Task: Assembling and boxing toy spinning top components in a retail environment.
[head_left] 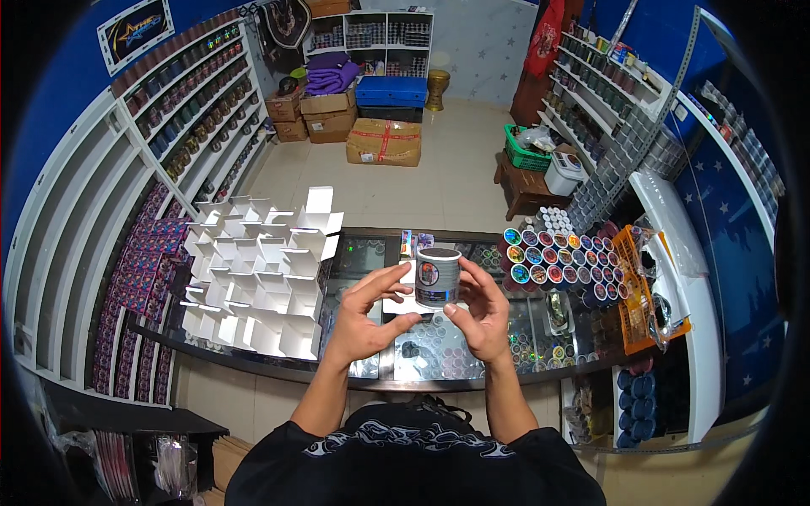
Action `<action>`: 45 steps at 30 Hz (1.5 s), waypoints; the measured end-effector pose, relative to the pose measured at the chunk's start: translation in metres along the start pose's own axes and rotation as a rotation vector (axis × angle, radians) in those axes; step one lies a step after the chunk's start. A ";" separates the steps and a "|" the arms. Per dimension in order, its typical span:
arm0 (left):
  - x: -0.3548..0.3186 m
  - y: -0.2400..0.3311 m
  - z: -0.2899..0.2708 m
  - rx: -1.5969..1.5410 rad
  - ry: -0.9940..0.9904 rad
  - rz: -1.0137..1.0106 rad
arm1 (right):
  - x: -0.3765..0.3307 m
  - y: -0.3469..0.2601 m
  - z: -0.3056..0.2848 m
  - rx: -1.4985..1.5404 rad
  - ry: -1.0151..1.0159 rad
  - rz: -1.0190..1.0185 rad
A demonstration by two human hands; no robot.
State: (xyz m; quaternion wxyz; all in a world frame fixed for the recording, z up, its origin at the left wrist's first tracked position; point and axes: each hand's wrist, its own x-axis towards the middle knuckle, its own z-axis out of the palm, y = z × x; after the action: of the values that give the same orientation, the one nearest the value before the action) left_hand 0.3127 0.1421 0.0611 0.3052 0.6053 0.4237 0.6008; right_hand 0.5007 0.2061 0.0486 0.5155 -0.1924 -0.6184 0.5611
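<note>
In front of me, above the glass counter, is an upright grey spool of thread [437, 282] with white rims and a round, shiny label on its side. My right hand [481, 316] grips it from the right, thumb at the lower front edge and fingers round the back. On the other side, my left hand [371, 314] has its fingers and thumb apart, with the tips close to the spool; contact there is hard to make out. Behind and below the spool lie a small colourful printed box [418, 242] and some white card, partly covered.
Open white card boxes [253, 278] stand packed together on the counter's left. Several label-topped spools [557, 257] fill its right side, beside an orange basket [633, 291]. Purple printed boxes [152, 261] are stacked at left. A taped carton [384, 142] sits on the floor beyond.
</note>
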 end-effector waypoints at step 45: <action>-0.010 -0.005 0.009 -0.292 0.025 -0.026 | -0.005 -0.013 -0.001 -0.006 -0.102 -0.099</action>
State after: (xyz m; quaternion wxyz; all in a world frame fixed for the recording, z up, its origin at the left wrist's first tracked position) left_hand 0.3218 0.1373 0.0512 0.3927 0.5413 0.3433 0.6595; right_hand 0.5082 0.1982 0.0580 0.5100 -0.1343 -0.6543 0.5420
